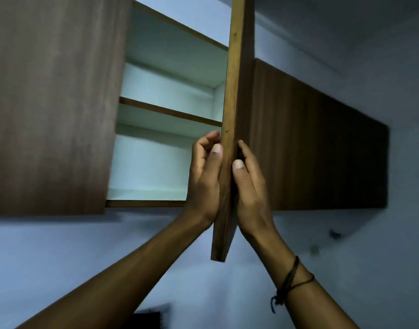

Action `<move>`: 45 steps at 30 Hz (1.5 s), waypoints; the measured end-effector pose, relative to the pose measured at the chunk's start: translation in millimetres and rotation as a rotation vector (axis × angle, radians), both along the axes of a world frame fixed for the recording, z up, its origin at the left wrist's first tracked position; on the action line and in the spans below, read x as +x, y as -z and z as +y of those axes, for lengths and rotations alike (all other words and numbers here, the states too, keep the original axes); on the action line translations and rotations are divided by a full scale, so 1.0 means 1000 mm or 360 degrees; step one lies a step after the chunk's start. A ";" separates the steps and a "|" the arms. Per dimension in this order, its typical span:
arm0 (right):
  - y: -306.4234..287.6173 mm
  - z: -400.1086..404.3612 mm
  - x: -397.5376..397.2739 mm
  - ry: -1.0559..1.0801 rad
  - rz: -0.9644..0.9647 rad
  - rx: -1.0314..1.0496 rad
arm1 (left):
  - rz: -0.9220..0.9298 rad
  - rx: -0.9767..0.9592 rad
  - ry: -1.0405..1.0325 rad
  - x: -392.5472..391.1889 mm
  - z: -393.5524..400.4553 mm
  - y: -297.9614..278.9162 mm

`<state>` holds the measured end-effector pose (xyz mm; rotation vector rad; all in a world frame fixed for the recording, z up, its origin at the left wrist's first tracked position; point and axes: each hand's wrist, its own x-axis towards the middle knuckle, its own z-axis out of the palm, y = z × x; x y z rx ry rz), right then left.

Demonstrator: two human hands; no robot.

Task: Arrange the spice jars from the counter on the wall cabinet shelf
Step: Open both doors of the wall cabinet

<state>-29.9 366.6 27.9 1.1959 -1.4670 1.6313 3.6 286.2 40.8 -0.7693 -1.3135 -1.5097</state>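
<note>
A brown wooden cabinet door (229, 96) stands swung out edge-on toward me in the middle of the head view. My left hand (204, 179) presses against its left face, thumb up along the edge. My right hand (247, 186) grips its right face, fingers wrapped behind. Left of the door the wall cabinet is open: its pale interior shows a middle shelf (168, 111) and a bottom shelf (146, 194), both bare. No spice jars or counter are in view.
A shut brown cabinet door (49, 103) fills the left. More shut cabinet fronts (322, 150) run to the right. Below is a pale wall (61, 245). A dark object (149, 319) shows at the bottom edge.
</note>
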 end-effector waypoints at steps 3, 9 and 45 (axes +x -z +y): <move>-0.001 0.035 0.000 -0.0218 -0.0027 -0.0007 | 0.0024 -0.0102 0.0089 -0.012 0.039 -0.004; 0.003 0.123 -0.014 -0.0228 -0.0143 -0.0151 | 0.0078 -0.0309 -0.0076 -0.051 0.129 -0.003; 0.012 0.195 -0.078 0.1592 0.0545 -0.0198 | 0.0143 -0.0892 -0.0899 -0.154 0.168 -0.002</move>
